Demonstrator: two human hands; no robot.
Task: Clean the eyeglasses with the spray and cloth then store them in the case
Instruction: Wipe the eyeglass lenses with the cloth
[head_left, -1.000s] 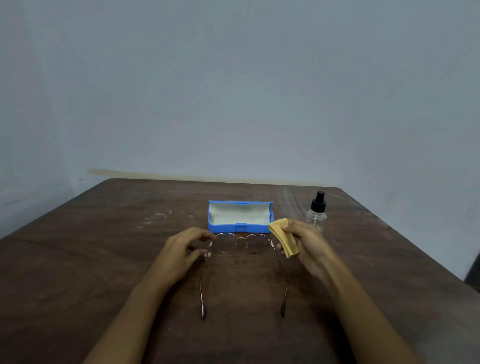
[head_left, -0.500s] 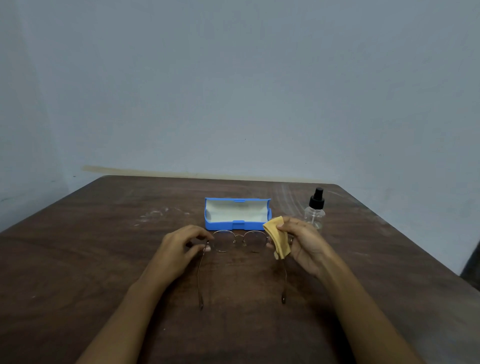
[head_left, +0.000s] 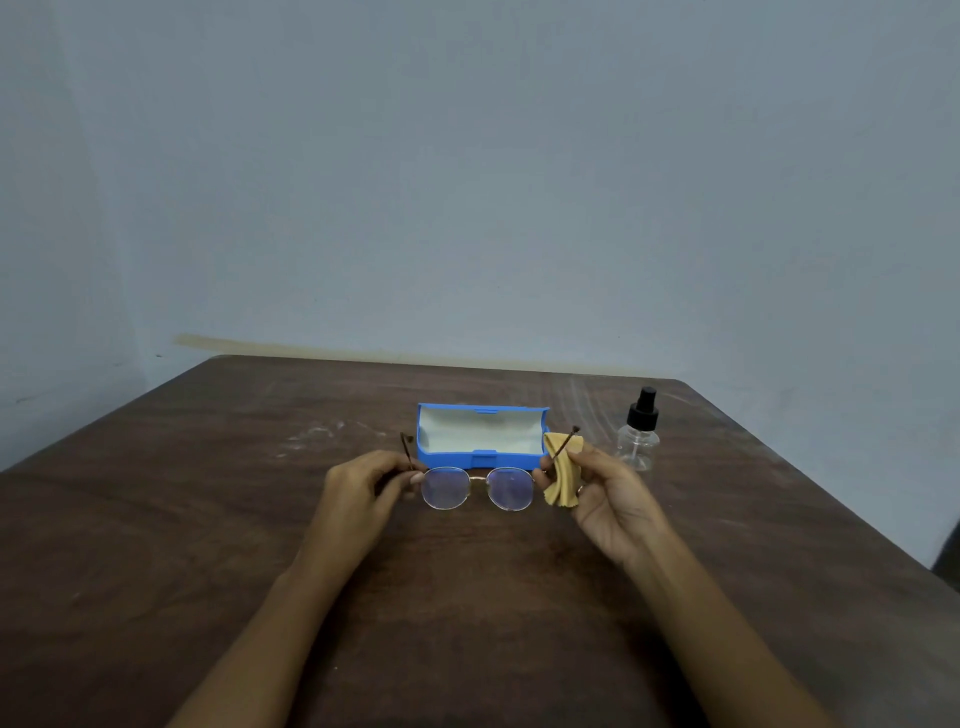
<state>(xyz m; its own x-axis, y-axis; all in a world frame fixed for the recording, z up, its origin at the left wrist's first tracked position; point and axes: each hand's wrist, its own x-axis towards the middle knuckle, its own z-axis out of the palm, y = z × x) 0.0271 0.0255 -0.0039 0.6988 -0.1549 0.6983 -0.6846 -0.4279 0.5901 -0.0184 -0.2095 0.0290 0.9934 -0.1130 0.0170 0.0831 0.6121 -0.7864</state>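
Observation:
Thin metal-framed eyeglasses (head_left: 478, 487) are held up between both hands, lenses facing me and temple arms pointing away. My left hand (head_left: 363, 493) pinches the frame's left end. My right hand (head_left: 605, 493) grips the right end together with a folded yellow cloth (head_left: 562, 475). Just behind the glasses lies the blue case (head_left: 483, 435), open, with a pale lining. A clear spray bottle (head_left: 640, 434) with a black pump top stands upright to the right of the case.
Everything sits on a dark wooden table (head_left: 208, 519) pushed against a pale blue wall. The table's right edge runs diagonally past the bottle, and a dark object (head_left: 948, 564) shows beyond that edge.
The glasses have been lifted and flipped: earlier the temple arms pointed toward me on the table, now they point away and the lenses face me. Both hands kept their hold.

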